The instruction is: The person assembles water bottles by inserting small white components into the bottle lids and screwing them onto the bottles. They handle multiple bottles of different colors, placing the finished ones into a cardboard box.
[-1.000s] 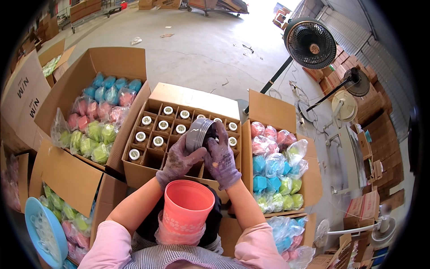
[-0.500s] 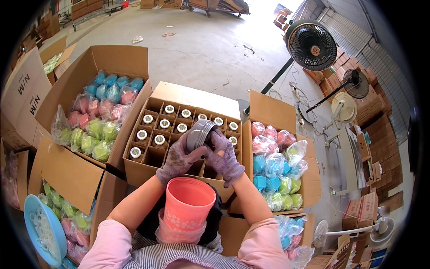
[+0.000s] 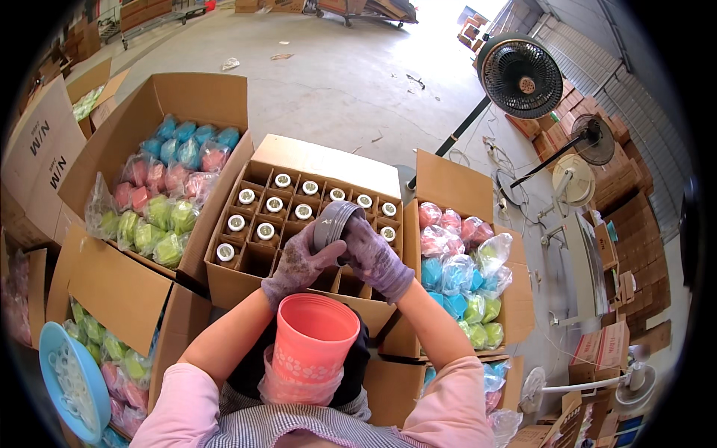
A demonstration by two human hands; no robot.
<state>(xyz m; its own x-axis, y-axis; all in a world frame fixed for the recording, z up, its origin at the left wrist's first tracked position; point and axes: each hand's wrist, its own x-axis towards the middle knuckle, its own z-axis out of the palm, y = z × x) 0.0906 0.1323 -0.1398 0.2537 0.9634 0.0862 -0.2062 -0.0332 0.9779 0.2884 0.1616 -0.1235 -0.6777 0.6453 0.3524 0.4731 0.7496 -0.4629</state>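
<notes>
A grey, round, ridged lid-like piece (image 3: 332, 224) is tilted on its side above the divided carton (image 3: 237, 282). My left hand (image 3: 300, 263), in a stained purple-grey glove, grips its left side and lower edge. My right hand (image 3: 379, 260), gloved alike, has its fingers curled at the piece's open side; some fingertips are hidden inside or behind the rim. Under both hands, several white-topped containers (image 3: 265, 231) stand upright in the cardboard cells, and some front cells look vacant. A coral-pink plastic bucket (image 3: 310, 358) stands between my forearms, close to my body.
Open cartons with bagged blue, pink and green items flank me, at left (image 3: 239, 160) and right (image 3: 515, 306). A light-blue basin (image 3: 56, 358) of clear rings sits at lower left. A black pedestal fan (image 3: 520, 75) stands at far right, with cables (image 3: 497, 157) on the floor.
My right hand has moved slightly down and right, its fingers now deeper at the grey piece's opening. The grey piece has turned a little. My left hand stays nearly in place.
</notes>
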